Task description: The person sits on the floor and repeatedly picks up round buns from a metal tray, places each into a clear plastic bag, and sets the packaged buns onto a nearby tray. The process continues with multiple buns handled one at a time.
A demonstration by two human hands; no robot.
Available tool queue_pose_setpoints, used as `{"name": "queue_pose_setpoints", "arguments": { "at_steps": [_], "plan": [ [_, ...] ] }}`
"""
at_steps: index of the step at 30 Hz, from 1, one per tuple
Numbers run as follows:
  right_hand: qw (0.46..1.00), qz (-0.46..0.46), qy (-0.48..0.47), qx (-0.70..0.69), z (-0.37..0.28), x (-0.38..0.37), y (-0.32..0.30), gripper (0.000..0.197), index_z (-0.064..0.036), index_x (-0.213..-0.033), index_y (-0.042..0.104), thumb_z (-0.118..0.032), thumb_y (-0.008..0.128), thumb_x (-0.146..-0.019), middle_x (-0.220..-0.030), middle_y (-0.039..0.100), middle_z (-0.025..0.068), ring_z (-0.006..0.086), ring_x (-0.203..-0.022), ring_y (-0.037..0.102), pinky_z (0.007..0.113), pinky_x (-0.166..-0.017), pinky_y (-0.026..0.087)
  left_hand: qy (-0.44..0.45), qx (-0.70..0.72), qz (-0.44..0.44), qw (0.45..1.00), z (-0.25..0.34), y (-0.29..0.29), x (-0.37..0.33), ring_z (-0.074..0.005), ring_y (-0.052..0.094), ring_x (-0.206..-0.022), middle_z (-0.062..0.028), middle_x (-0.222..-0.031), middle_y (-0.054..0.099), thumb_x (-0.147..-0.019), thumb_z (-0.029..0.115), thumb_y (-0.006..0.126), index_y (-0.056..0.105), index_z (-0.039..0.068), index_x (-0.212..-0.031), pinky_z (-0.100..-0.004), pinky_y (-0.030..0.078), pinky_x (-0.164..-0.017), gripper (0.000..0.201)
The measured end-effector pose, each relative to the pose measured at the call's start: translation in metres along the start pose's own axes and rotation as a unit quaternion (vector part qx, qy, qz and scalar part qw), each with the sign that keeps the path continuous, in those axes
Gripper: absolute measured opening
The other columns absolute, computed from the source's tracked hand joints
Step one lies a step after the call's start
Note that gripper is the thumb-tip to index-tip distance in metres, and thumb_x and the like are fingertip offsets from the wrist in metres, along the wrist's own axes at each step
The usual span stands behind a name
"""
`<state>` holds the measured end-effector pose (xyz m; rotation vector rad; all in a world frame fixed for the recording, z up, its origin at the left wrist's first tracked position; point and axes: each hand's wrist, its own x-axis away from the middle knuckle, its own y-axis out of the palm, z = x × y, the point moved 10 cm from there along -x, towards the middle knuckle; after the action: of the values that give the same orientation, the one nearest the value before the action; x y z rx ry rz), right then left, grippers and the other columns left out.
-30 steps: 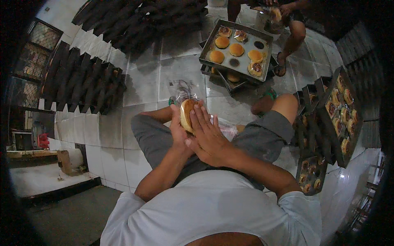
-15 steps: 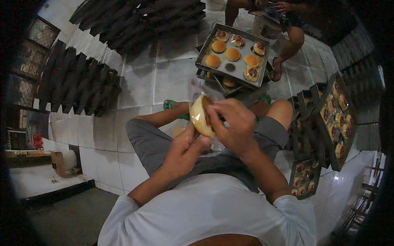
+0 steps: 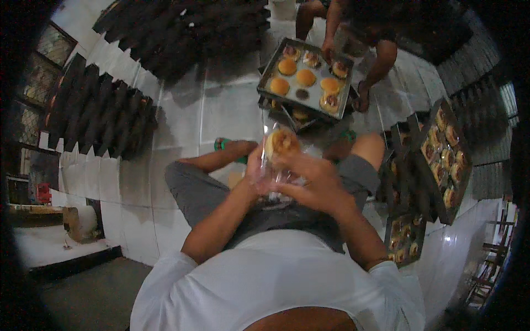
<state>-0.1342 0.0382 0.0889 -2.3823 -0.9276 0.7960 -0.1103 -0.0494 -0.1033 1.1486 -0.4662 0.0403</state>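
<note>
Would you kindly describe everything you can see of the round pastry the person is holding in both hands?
The pastry is a round, golden-brown baked piece with a darker patch on its top. It looks matte and soft-crusted. It is held above the person's lap, tilted toward the camera, at the mouth of a clear plastic wrapper that hangs crumpled beneath it. The left hand grips from its left side and the right hand from below right. Its underside is hidden.

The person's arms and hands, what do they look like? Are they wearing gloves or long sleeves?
No gloves: the left hand and the right hand are bare. The forearms are bare too, with no watch or bracelet that I can see. The white shirt has short sleeves that end near the elbows.
</note>
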Motion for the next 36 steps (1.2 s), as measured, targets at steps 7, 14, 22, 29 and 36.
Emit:
{"name": "queue_pose_setpoints", "arguments": {
  "at_steps": [7, 14, 22, 29, 36],
  "plan": [
    [0.998, 0.03, 0.048, -0.038, -0.021, 0.037, 0.005, 0.016, -0.0022, -0.101, 0.076, -0.013, 0.075, -0.088, -0.093, 0.071, 0.0113, 0.0284, -0.082, 0.073, 0.038, -0.075, 0.059, 0.008, 0.124, -0.231, 0.965, 0.005, 0.101, 0.031, -0.0465, 0.062, -0.126, -0.034, -0.155, 0.043, -0.092, 0.08, 0.055, 0.044, 0.014, -0.155, -0.0612, 0.045, -0.113, 0.092],
    [0.993, -0.045, -0.015, 0.105, -0.038, 0.032, 0.036, 0.018, -0.0049, -0.094, 0.07, -0.017, 0.078, -0.085, -0.086, 0.064, 0.0083, 0.0272, -0.074, 0.069, 0.042, -0.063, 0.056, 0.106, 0.121, 0.003, 0.987, 0.016, 0.071, 0.018, -0.0427, 0.068, -0.116, -0.0302, -0.144, 0.054, -0.088, 0.077, 0.066, 0.047, 0.008, -0.145, -0.0534, 0.061, -0.094, 0.091],
    [0.996, -0.011, -0.045, -0.07, -0.037, 0.037, -0.079, 0.031, -0.0063, -0.104, 0.073, -0.02, 0.083, -0.078, -0.099, 0.075, 0.0102, 0.0282, -0.088, 0.075, 0.039, -0.077, 0.06, -0.01, 0.269, -0.047, 0.962, -0.013, 0.104, 0.025, -0.0444, 0.059, -0.129, -0.0277, -0.148, 0.052, -0.09, 0.08, 0.059, 0.044, 0.007, -0.151, -0.0584, 0.053, -0.107, 0.096],
    [0.976, 0.061, 0.189, -0.087, 0.04, 0.091, -0.12, 0.053, -0.0035, -0.133, 0.068, -0.023, 0.086, -0.087, -0.119, 0.075, 0.0103, 0.0219, -0.106, 0.073, 0.036, -0.096, 0.057, 0.029, -0.131, 0.086, 0.987, -0.05, 0.093, 0.024, -0.0307, 0.062, -0.126, -0.019, -0.143, 0.06, -0.092, 0.064, 0.07, 0.049, 0.003, -0.152, -0.05, 0.046, -0.11, 0.088],
    [0.881, 0.189, 0.383, -0.206, 0.175, 0.17, -0.097, 0.026, 0.0031, -0.106, 0.078, -0.02, 0.079, -0.095, -0.092, 0.075, 0.0034, 0.0101, -0.084, 0.067, 0.028, -0.078, 0.055, 0.043, -0.398, 0.085, 0.912, -0.05, 0.059, -0.047, -0.0125, 0.067, -0.095, -0.0063, -0.105, 0.075, -0.1, 0.029, 0.074, 0.074, -0.002, -0.118, -0.028, 0.054, -0.083, 0.036]
  ]
}}
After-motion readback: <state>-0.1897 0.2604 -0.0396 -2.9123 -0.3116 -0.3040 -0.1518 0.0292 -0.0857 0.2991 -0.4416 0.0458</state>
